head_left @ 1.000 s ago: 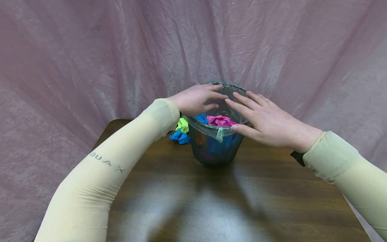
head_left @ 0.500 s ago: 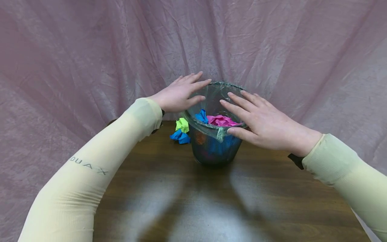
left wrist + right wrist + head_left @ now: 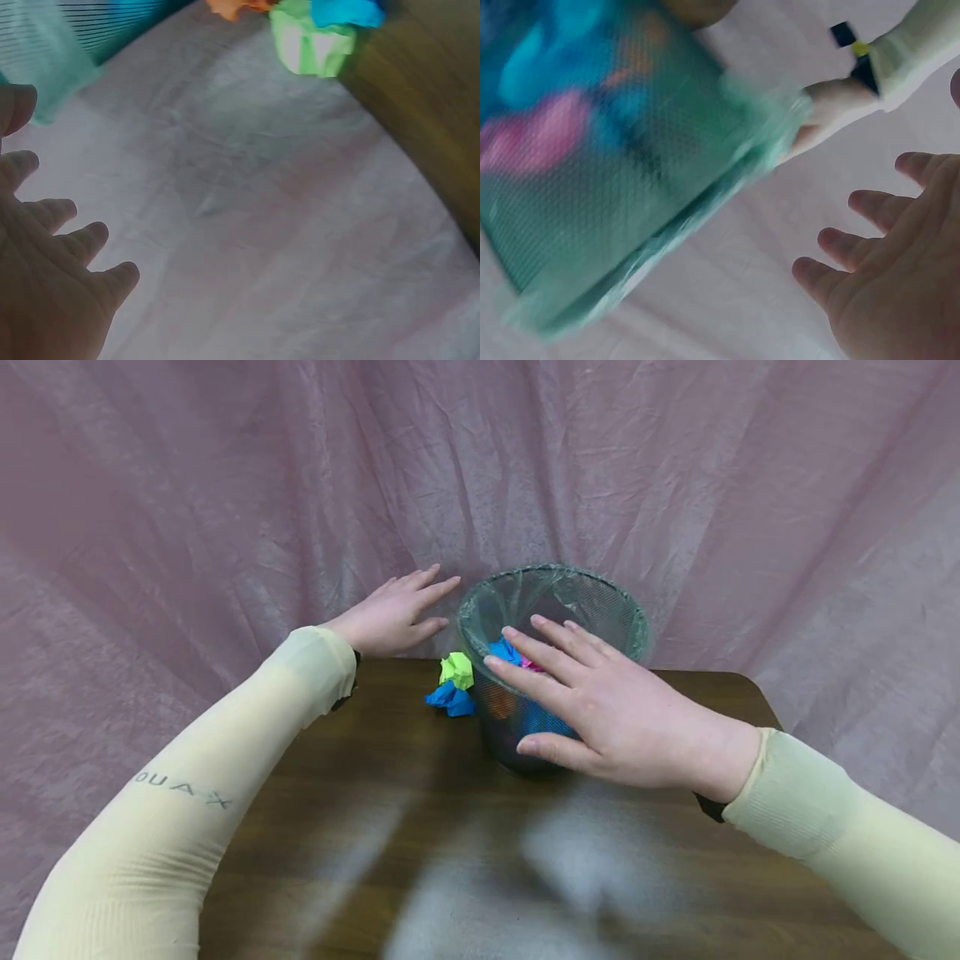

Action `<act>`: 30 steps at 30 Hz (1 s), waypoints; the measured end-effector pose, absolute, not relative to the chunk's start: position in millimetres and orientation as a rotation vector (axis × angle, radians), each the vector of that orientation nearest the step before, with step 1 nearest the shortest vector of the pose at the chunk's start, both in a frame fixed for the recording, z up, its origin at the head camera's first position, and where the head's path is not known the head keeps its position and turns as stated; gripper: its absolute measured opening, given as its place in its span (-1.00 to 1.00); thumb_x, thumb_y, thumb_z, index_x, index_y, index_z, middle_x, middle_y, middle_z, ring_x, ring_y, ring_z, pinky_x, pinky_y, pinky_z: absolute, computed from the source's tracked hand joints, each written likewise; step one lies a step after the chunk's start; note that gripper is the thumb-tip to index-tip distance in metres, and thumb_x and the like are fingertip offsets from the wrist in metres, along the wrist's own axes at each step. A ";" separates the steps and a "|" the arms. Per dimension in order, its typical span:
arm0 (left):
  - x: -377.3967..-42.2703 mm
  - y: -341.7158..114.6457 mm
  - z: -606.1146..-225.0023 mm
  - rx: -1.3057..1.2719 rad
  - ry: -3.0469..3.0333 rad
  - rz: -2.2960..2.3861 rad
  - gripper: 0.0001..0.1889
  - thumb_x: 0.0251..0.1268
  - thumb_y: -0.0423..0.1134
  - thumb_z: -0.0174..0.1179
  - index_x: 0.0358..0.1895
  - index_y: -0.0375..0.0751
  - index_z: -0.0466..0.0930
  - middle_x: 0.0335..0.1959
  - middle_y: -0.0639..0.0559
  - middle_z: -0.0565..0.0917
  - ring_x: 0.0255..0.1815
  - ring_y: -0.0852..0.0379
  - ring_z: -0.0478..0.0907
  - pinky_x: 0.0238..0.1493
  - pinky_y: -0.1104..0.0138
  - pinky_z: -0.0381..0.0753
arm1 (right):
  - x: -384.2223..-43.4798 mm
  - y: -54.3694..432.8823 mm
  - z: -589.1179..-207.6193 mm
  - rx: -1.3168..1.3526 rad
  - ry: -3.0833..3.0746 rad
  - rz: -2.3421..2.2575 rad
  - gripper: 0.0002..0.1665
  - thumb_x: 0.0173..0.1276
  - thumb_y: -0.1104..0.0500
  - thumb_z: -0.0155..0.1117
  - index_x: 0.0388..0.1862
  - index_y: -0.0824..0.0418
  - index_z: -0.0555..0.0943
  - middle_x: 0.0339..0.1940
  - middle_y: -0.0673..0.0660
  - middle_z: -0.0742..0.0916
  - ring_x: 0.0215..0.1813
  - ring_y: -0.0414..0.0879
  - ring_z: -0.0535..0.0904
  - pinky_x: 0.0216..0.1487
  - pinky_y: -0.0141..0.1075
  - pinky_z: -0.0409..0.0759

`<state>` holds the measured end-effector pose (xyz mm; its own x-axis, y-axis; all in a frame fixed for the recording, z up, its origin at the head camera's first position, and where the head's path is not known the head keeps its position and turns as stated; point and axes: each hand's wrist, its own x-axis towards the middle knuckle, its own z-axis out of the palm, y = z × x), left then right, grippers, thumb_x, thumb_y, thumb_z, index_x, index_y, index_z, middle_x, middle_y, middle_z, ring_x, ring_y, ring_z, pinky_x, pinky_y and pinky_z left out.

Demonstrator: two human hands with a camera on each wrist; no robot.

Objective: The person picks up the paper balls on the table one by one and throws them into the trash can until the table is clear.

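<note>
A dark mesh wastebasket (image 3: 633, 631) with a thin translucent green liner over its rim stands at the back of the table. Blue paper (image 3: 504, 650) and pink crumpled paper (image 3: 555, 127) lie inside it. My left hand (image 3: 390, 614) is held in the air left of the basket, fingers straight and spread, holding nothing. In front of the basket hovers my right hand (image 3: 615, 710), its fingers extended and hiding part of the rim and wall. Beside the basket's left side lie a lime-green paper ball (image 3: 456, 670) and a blue paper ball (image 3: 450, 699).
A brown wooden table (image 3: 352, 793) carries everything. Pink cloth (image 3: 225, 485) hangs close behind its back edge. An orange paper ball (image 3: 238, 6) shows beside the green one in the left wrist view.
My left hand has moved from over the basket's opening out to its left. My right hand has come nearer and lower, across the basket's front. The basket's right rim now shows.
</note>
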<state>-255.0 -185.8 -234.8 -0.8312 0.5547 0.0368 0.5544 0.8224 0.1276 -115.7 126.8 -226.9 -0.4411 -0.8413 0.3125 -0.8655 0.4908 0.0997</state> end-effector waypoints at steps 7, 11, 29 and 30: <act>-257.4 -203.5 -261.0 0.858 2.994 0.214 -0.26 0.58 -0.05 0.11 0.67 -0.08 0.02 0.65 -0.32 -0.04 0.64 -0.27 -0.07 0.55 -0.20 -0.09 | -96.7 99.1 -253.5 1.597 -2.332 0.102 -0.12 0.57 -0.38 -0.04 0.69 0.01 0.14 0.68 0.17 0.18 0.68 0.13 -0.13 0.59 0.07 0.01; -259.0 -209.7 -282.6 0.857 2.995 0.210 -0.27 0.56 -0.07 0.13 0.66 -0.12 0.07 0.63 -0.36 0.01 0.63 -0.30 -0.03 0.54 -0.19 -0.04 | -91.1 87.5 -278.8 1.663 -2.400 0.099 -0.12 0.57 -0.39 -0.09 0.70 -0.03 0.10 0.69 0.14 0.13 0.69 0.08 -0.22 0.61 0.06 -0.09; -264.2 -197.0 -382.8 0.858 2.904 0.176 -0.29 0.51 -0.11 0.20 0.62 -0.13 0.18 0.63 -0.30 0.07 0.60 -0.30 0.05 0.54 -0.12 0.07 | -106.5 55.6 -388.4 1.525 -2.674 0.159 -0.10 0.53 -0.43 -0.07 0.69 -0.06 0.13 0.69 0.12 0.14 0.67 0.21 -0.07 0.58 0.15 0.01; -264.7 -194.5 -386.1 0.858 2.899 0.170 -0.30 0.51 -0.11 0.21 0.62 -0.13 0.19 0.62 -0.31 0.08 0.60 -0.30 0.06 0.54 -0.12 0.08 | -108.3 53.0 -392.5 1.507 -2.697 0.163 -0.09 0.53 -0.43 -0.06 0.69 -0.05 0.14 0.69 0.13 0.14 0.67 0.22 -0.05 0.57 0.16 0.02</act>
